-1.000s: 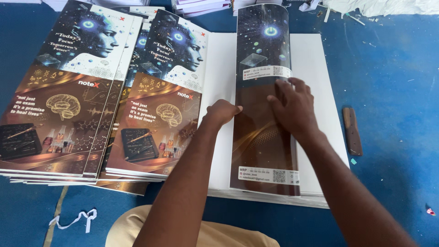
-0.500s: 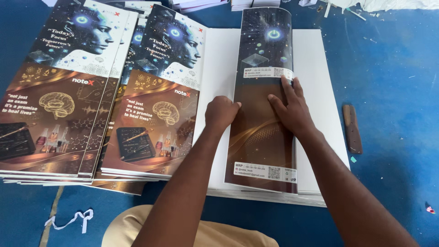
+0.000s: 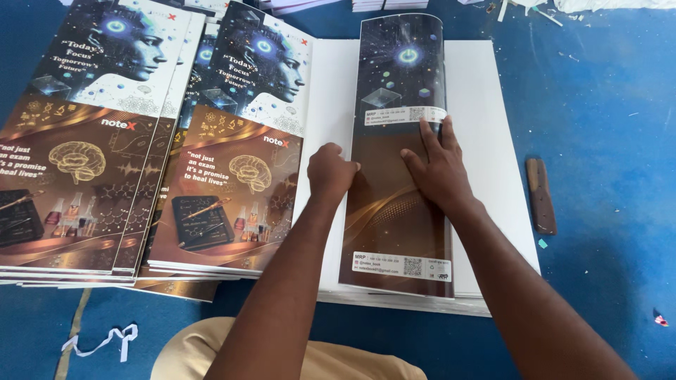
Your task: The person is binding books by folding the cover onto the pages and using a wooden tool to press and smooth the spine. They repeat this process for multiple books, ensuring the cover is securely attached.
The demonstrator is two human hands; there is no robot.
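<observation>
Head view, the only view. A folded cover sheet (image 3: pixel 398 155), dark with a starry top half and a brown lower half, lies lengthwise on a stack of white sheets (image 3: pixel 493 141) on the blue work surface (image 3: pixel 605 105). It occupies the centre of the frame, running from 12 o'clock down toward 6.

Left hand (image 3: pixel 329 171): closed into a loose fist, knuckles pressing on the left edge of the folded cover, at roughly 9 o'clock of the sheet's middle. Fingers curled together; nothing seen clamped inside, so it bears on the sheet rather than holding it.

Right hand (image 3: pixel 435 165): flat, palm down on the cover, fingers spread slightly apart and pointing to 12 o'clock, tips reaching the white label strip (image 3: pixel 405 115) across the sheet. It grips nothing and only presses.

The two hands sit just beside each other, the right at 3 o'clock of the left.

At 9 o'clock of the white stack: two overlapping piles of printed covers (image 3: pixel 232 162), fanned, with a face and a brain picture on them; the nearer pile touches the white stack's left edge.

At 3 o'clock, apart from the stack: a brown wooden tool (image 3: pixel 541 195) lying on the blue surface.

At 7 o'clock, low in frame: a strip of white scrap (image 3: pixel 102 341).
</observation>
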